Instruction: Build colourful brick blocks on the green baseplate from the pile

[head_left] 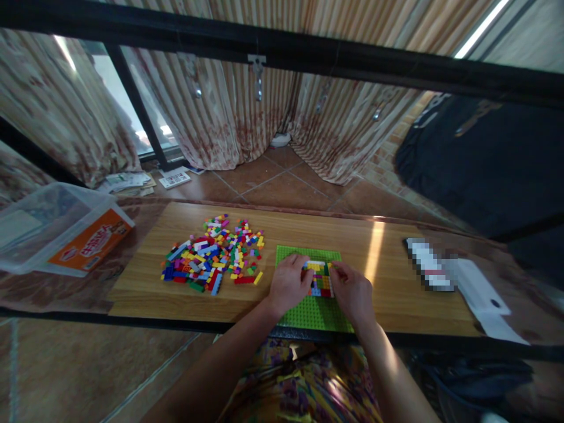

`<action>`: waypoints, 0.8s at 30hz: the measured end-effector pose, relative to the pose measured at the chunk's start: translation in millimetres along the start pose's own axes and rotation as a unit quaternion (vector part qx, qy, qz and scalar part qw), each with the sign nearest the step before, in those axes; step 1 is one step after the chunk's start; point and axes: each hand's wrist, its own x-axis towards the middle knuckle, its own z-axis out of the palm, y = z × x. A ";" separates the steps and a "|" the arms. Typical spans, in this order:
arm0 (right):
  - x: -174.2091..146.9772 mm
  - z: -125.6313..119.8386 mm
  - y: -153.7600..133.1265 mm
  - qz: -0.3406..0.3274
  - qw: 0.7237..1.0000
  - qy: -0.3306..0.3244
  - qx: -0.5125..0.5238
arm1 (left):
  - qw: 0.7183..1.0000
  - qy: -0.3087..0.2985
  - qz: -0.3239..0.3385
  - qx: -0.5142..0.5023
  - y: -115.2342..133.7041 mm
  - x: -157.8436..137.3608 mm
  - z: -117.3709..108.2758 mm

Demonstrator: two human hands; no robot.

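A green studded baseplate (pixel 308 317) lies on the board in front of me. On it sits a flat, multicoloured block of toy bricks (pixel 322 282), with a white strip along its far edge. My left hand (pixel 288 282) rests over the plate's left part, fingers curled in and thumb at the block's left edge. Whatever is under those fingers is hidden. At the block's right edge, my right hand (pixel 352 291) is closed in a pinch near the far corner. What it pinches, if anything, is too small to make out.
Loose toy bricks (pixel 215 252) in many colours lie heaped left of the plate. A clear plastic box (pixel 26 247) with an orange label stands at far left. To the right lie a blurred-out flat object (pixel 429 264) and a white box (pixel 480 288). Striped curtains hang beyond.
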 end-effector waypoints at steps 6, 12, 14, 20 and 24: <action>2.0 -0.8 -1.1 0.012 1.000 -0.005 0.026 | 1.000 -0.003 0.000 -0.003 -0.8 -0.1 0.7; 5.3 -2.2 2.0 0.063 0.993 -0.035 0.094 | 1.000 -0.003 0.003 -0.002 -1.3 -0.3 1.0; 6.7 -2.9 3.1 0.070 0.990 -0.044 0.112 | 1.000 -0.003 0.004 -0.002 -1.7 -0.3 1.3; 10.6 -4.5 6.7 0.074 0.984 -0.079 0.141 | 1.000 0.003 0.007 0.001 -2.4 -0.4 2.4; 16.4 -5.2 11.1 0.079 0.980 -0.109 0.149 | 1.000 0.002 0.008 0.002 -2.2 -0.6 2.6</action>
